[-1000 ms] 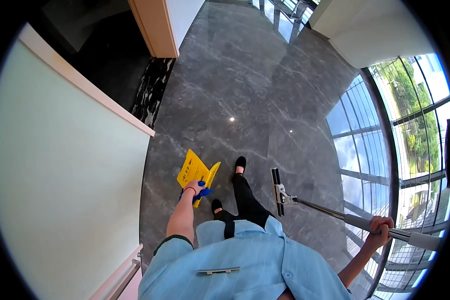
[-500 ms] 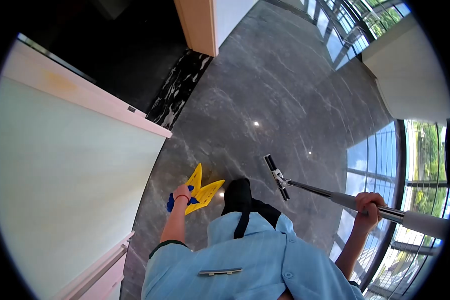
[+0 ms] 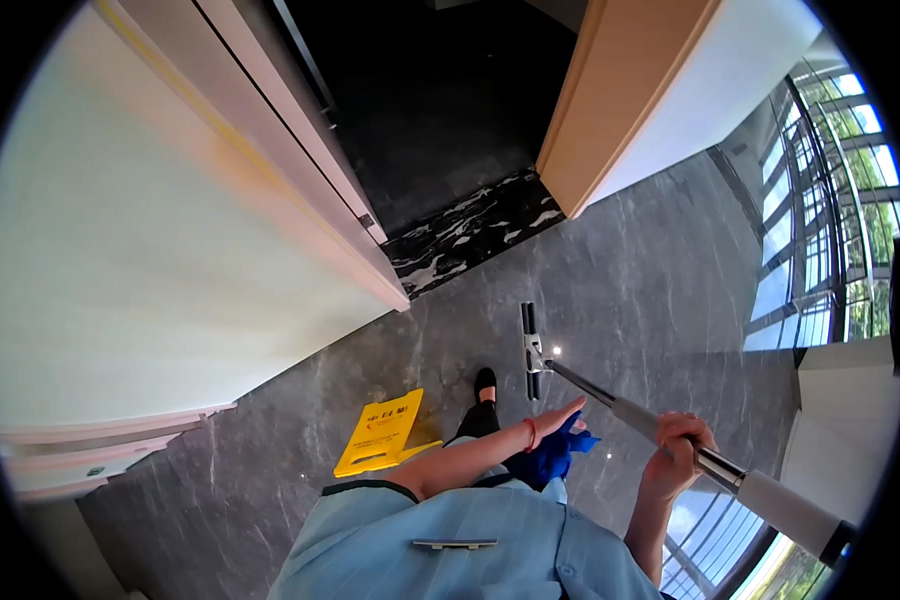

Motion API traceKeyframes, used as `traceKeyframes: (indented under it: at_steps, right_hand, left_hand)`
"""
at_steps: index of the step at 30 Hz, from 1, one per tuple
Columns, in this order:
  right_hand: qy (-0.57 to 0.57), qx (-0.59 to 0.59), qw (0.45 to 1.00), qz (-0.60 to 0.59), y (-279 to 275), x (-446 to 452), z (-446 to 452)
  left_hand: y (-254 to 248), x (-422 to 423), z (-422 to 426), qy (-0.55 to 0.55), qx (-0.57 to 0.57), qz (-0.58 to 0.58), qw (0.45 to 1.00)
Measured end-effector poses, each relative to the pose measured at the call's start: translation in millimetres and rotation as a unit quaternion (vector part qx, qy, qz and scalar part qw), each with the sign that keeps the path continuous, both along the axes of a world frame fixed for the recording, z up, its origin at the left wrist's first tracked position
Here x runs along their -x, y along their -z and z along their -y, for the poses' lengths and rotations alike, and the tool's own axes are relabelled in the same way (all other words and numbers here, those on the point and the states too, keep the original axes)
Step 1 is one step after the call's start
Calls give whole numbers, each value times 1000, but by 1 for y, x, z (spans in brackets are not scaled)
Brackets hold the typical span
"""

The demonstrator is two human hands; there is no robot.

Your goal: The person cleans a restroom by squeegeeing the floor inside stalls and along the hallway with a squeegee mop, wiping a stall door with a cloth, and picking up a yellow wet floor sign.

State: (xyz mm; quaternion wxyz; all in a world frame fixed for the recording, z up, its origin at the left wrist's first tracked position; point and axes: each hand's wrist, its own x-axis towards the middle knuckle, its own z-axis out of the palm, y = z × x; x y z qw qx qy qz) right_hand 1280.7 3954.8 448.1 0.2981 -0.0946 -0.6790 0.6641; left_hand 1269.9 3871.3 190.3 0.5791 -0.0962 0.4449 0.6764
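The person's right hand (image 3: pixel 682 452) is closed around the grey-sleeved pole of a sponge mop (image 3: pixel 634 417), probably for keeping the long tool steady at a slant, while the mop head (image 3: pixel 532 352) lies ahead of both hands, where it cannot be told whether it touches the marble-patterned floor (image 3: pixel 650 290). The left hand (image 3: pixel 557 420), with fingers stretched toward the pole, holds a bunched blue cloth (image 3: pixel 552 458), seemingly by hidden fingers. To the left of this hand, the yellow warning sign (image 3: pixel 381 430) is on the floor, its panels spread, presumably so it stands by itself.
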Motion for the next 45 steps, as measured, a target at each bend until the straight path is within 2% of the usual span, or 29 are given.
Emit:
traceKeyframes:
  at_steps: [1, 2, 3, 4, 5, 6, 8, 9, 12, 13, 14, 17, 19, 20, 22, 24, 25, 26, 27, 30, 31, 32, 34, 36, 38, 40, 42, 44, 45]
  right_hand:
    - [-27, 18, 999, -15, 1, 18, 2]
    - [-34, 19, 999, -21, 3, 36, 3]
    - [-46, 45, 998, -13, 6, 68, 0]
    - [-53, 67, 996, 1, 6, 91, -4]
    - [-81, 52, 995, 4, 10, 108, -7]
    - [-90, 50, 995, 5, 11, 127, -10]
    - [-158, 100, 982, 41, 15, 169, -14]
    - [-186, 114, 975, 48, 21, 194, -18]
    - [-262, 152, 953, 29, 18, 266, -21]
    - [-329, 146, 933, 10, 14, 290, -27]
    - [-343, 149, 927, 13, 22, 316, -27]
    - [-379, 164, 905, 100, 60, 387, -25]
    - [-388, 113, 898, 176, 96, 440, -42]
    - [-365, 82, 900, 225, 103, 460, -46]
    - [-376, 95, 889, 244, 107, 509, -75]
    - [-393, 109, 872, 270, 106, 548, -117]
    - [-376, 110, 876, 282, 101, 561, -133]
    - [-357, 113, 879, 296, 94, 567, -148]
    - [-348, 97, 886, 291, 87, 574, -164]
    - [-332, 46, 905, 260, 51, 596, -195]
    - [-331, 25, 911, 245, 41, 606, -203]
    - [-327, 5, 917, 228, 31, 615, -207]
    - [-302, -1, 926, 227, 11, 631, -204]
    - [-285, -62, 933, 209, 4, 636, -197]
    - [-322, -110, 928, 153, 4, 646, -182]
    - [-344, -146, 920, 114, -1, 647, -160]
    - [-362, -143, 915, 104, -16, 647, -137]
    - [-394, -113, 909, 81, -21, 647, -126]
    - [-403, -68, 910, 71, -24, 653, -121]
  left_hand:
    - [-14, 20, -6, -68, -37, 99, 992]
    - [-18, 41, -5, -75, -36, 92, 992]
    - [-21, 78, -5, -145, -151, 184, 960]
    - [-31, 106, -5, -205, -266, 275, 901]
    - [-41, 129, -6, -264, -239, 286, 890]
    - [-52, 155, -2, -271, -243, 285, 887]
    - [-63, 196, 7, -343, -209, 274, 874]
    - [-35, 216, -1, -404, -207, 264, 851]
    - [13, 279, 4, -484, -238, 263, 800]
    - [69, 301, 7, -532, -232, 239, 778]
    - [113, 322, 10, -579, -224, 214, 755]
    - [125, 376, 27, -662, -70, 194, 720]
    - [132, 415, 24, -691, 38, 187, 697]
    - [135, 434, 19, -696, 43, 193, 690]
    - [150, 470, 5, -594, 230, 171, 752]
    - [159, 502, -34, -555, 278, 183, 762]
    - [138, 516, -51, -497, 318, 191, 785]
    - [242, 518, -91, -518, 298, 161, 786]
    - [245, 531, -123, -481, 359, 97, 794]
    - [157, 568, -166, -460, 292, 118, 830]
    - [126, 584, -175, -458, 229, 164, 843]
    - [169, 599, -216, -492, 215, 180, 824]
    - [134, 620, -223, -486, 163, 178, 840]
    - [62, 636, -198, -465, 76, 230, 851]
    - [51, 643, -191, -507, 18, 228, 831]
    - [56, 649, -186, -510, -56, 277, 813]
    - [49, 653, -182, -533, -86, 271, 797]
    - [86, 651, -187, -530, -132, 254, 798]
    - [67, 654, -172, -524, -139, 267, 797]
